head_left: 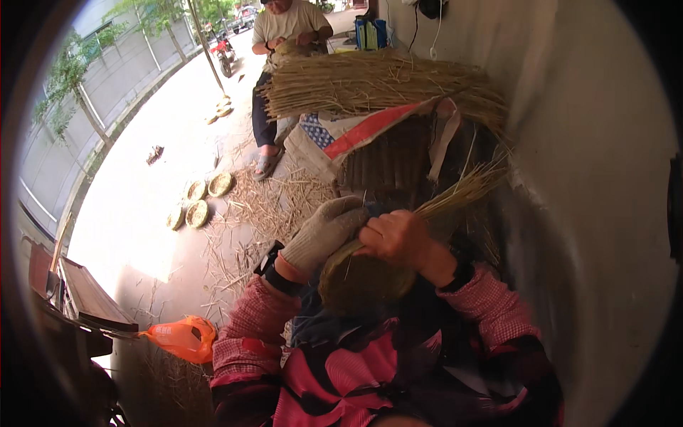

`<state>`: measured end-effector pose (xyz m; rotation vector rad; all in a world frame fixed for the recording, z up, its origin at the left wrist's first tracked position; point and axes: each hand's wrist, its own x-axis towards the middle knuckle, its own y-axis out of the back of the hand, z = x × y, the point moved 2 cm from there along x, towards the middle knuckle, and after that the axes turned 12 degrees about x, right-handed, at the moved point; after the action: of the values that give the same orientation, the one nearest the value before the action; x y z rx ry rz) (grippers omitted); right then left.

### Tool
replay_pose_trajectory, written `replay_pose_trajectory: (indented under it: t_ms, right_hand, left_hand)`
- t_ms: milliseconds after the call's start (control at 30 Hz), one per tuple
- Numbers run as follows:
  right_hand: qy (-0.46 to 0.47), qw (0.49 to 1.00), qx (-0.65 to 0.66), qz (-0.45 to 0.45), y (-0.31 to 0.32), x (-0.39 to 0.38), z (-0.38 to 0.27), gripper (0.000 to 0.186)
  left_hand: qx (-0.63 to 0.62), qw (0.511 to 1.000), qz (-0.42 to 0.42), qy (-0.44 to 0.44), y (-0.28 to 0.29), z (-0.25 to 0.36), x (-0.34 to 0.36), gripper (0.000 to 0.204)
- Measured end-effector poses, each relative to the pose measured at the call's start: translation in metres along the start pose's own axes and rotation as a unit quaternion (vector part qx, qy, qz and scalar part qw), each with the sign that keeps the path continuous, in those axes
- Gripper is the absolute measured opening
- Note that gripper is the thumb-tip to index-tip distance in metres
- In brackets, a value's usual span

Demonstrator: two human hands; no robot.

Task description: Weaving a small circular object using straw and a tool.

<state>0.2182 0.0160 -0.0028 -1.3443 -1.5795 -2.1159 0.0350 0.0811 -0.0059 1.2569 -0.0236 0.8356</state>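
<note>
Beside the wall, right hand grips a straw basket; left hand has fingertips hidden, hold unclear.

Open-sided straw-craft workshop by a sunlit lane, round straw piece under work nearer than the straw bundle, co-worker behind its left end, woven bowls and straw scraps to its near left, wall to its right

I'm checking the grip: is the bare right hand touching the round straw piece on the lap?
Touching. The head view shows the right hand with its fingers bent down onto the upper rim of the round straw piece.
</note>
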Motion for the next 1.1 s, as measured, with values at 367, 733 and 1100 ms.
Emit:
replay_pose_trajectory:
  t_ms: [367,733,1100]
  right_hand:
    - [-0.307,0.93,0.181,0.091,-0.006,-0.051,0.085,0.02]
    - [-0.392,0.918,-0.032,0.038,0.115,-0.127,0.103,0.027]
    - [-0.453,0.716,0.529,0.039,0.072,-0.052,0.073,0.026]
  left_hand:
    - [-0.491,0.843,0.106,0.192,0.034,-0.002,0.009,0.027]
    - [0.444,0.78,0.034,0.44,0.072,-0.189,-0.235,0.01]
    - [-0.15,0.894,0.2,0.373,0.062,-0.125,-0.148,0.049]
